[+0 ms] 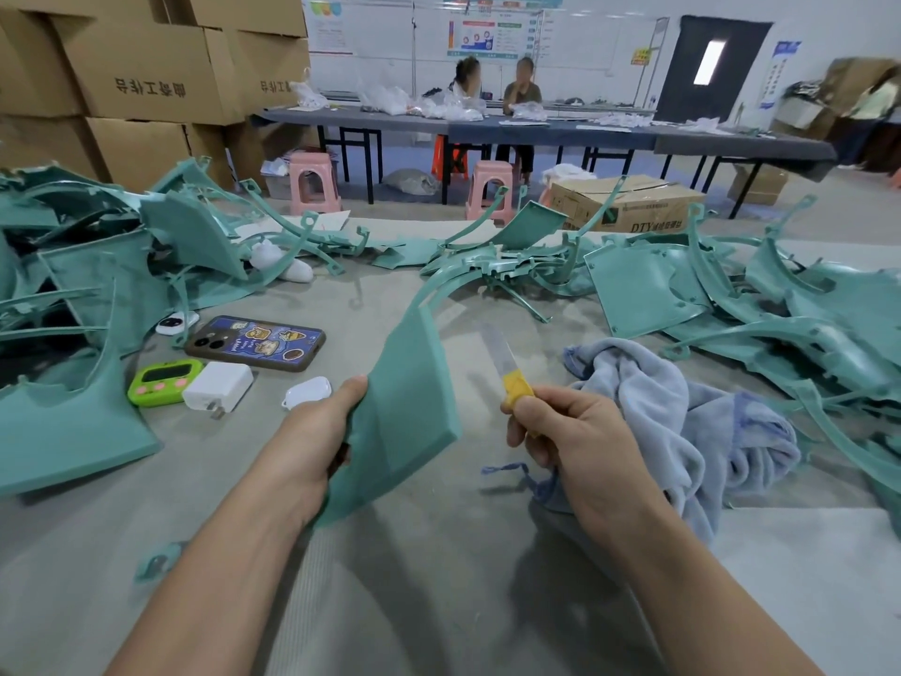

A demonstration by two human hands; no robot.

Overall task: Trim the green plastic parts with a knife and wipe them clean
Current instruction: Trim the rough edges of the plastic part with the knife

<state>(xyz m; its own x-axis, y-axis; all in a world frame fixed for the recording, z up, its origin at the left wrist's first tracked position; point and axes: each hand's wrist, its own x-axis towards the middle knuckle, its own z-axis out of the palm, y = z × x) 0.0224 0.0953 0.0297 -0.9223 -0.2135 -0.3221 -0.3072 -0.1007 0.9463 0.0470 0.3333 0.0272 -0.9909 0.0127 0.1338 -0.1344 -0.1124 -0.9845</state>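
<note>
Left hand (pixel 314 434) grips the green plastic panel (pixel 407 412) by its left edge, thumb laid over the front face and fingers curled behind; the panel is held up off the table (pixel 439 592), tilted, with a thin curved arm running off its top corner. Right hand (pixel 573 434) is closed round the yellow-handled knife (pixel 507 368), blade pointing up and away, just right of the panel and not touching it. Blue-grey cloth (pixel 682 422) lies bunched on the table by the right hand; can't tell whether the fingers touch it. More green parts are heaped in a left pile (pixel 97 270) and a right pile (pixel 780 309), further back on the table. Left of the panel lie a phone (pixel 256 343), a green timer (pixel 163 383), a white charger (pixel 218 386) and a small white case (pixel 307 392).
</note>
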